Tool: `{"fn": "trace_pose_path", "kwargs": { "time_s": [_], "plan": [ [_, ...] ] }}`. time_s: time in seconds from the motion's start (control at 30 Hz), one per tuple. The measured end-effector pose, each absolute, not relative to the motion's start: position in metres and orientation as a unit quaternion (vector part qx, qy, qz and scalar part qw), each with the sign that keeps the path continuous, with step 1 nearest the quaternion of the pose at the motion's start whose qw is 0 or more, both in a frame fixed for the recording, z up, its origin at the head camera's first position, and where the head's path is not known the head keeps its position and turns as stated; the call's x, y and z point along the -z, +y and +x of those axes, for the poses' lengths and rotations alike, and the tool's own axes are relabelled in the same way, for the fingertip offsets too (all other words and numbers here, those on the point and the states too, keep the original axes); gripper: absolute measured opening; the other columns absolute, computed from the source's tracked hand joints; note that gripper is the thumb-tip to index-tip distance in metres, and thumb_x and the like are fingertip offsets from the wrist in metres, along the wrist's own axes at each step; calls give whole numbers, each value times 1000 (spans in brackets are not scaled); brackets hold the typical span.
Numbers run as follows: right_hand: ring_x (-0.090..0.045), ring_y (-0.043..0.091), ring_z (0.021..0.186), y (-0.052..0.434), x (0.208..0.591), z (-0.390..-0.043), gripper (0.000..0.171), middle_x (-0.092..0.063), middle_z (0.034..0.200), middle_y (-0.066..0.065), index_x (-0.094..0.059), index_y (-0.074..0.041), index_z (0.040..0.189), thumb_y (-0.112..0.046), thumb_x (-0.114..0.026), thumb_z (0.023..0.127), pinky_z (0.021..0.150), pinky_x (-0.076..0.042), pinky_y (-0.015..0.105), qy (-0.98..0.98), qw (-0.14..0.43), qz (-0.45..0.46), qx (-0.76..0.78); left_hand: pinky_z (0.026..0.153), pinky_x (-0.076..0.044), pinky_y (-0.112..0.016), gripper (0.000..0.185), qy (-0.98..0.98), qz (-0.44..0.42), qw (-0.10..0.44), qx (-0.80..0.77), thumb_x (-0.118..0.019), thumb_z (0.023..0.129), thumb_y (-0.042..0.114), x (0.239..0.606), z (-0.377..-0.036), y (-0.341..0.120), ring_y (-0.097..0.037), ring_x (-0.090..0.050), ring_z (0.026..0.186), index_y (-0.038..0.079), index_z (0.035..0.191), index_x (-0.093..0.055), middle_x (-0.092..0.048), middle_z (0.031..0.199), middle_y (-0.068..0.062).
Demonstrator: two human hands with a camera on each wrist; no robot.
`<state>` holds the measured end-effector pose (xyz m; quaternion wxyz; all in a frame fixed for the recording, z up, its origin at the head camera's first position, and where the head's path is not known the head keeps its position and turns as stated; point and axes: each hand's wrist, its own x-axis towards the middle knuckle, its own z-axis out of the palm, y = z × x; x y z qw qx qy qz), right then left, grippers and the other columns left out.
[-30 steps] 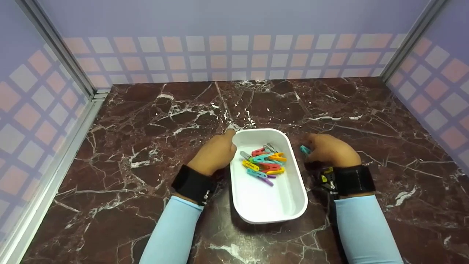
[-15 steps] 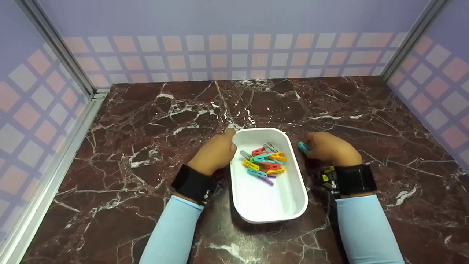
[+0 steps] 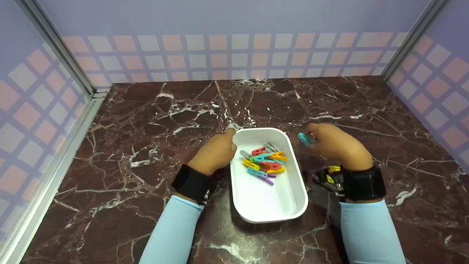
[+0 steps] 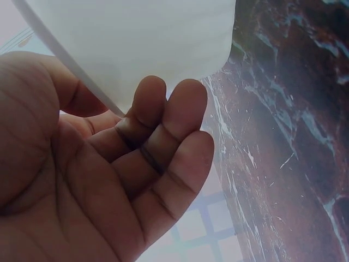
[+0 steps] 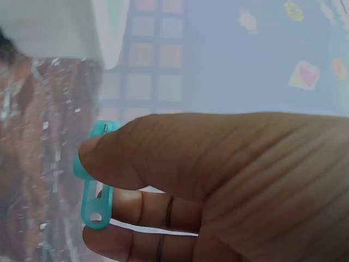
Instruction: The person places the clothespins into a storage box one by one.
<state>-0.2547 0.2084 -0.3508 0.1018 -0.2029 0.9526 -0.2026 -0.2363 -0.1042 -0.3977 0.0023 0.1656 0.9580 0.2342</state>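
A white plastic tub point(image 3: 269, 201) stands on the marble surface with a small heap of coloured clothespins point(image 3: 263, 165) inside, mostly in its far half. At the tub's left side, my left hand point(image 3: 214, 152) pinches the rim between thumb and index finger. In the left wrist view the other fingers point(image 4: 185, 109) curl beside the outer wall point(image 4: 163, 43). To the right of the tub, my right hand point(image 3: 337, 145) pinches a teal clothespin point(image 3: 305, 139) above the table. The right wrist view shows the thumb across this clothespin point(image 5: 95, 202), with fingers behind it.
Dark red marble with white veins makes up the tabletop point(image 3: 146, 121). A lilac wall with a band of pink and white squares point(image 3: 238, 58) closes off the back; similar panels point(image 3: 447, 80) flank both sides.
My right hand has lifted the teal clothespin and moved slightly away from me with it. My left hand and the tub have stayed in place.
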Motion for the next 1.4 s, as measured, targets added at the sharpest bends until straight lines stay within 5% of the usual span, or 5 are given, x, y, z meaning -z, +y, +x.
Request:
{"fn": "trace_pose_path", "kwargs": {
  "time_s": [0.33,0.63,1.0,1.4],
  "plan": [
    [-57,29,87,182,340,-236,24,-62,97,11,-63,-3,105,-2,-71,82,79,-48,46,948,12,-281,149,84,-51,-50,31,957,162,5,-240,-43,96,8,399,-236,-104,-40,-66,93,-2,125,-49,-67,96,-25],
    [-60,28,93,151,341,-222,35,-60,112,10,-61,-5,118,-7,-73,86,85,-50,45,948,21,-297,108,82,-51,-50,29,956,169,5,-239,-42,95,7,398,-236,-105,-39,-66,90,-2,122,-49,-66,92,-24],
    [-58,25,77,117,356,-211,32,-57,92,6,-64,-5,110,-10,-78,82,69,-50,40,935,23,-350,54,81,-51,-52,26,957,167,-6,-239,-44,95,8,397,-235,-104,-40,-66,90,-2,118,-50,-67,93,-25],
    [-57,25,78,105,370,-210,33,-57,89,7,-66,-5,110,-7,-76,79,72,-50,42,929,23,-369,29,82,-51,-51,29,957,161,9,-240,-43,96,9,398,-237,-104,-39,-66,92,-1,122,-50,-67,96,-24]
  ]
}}
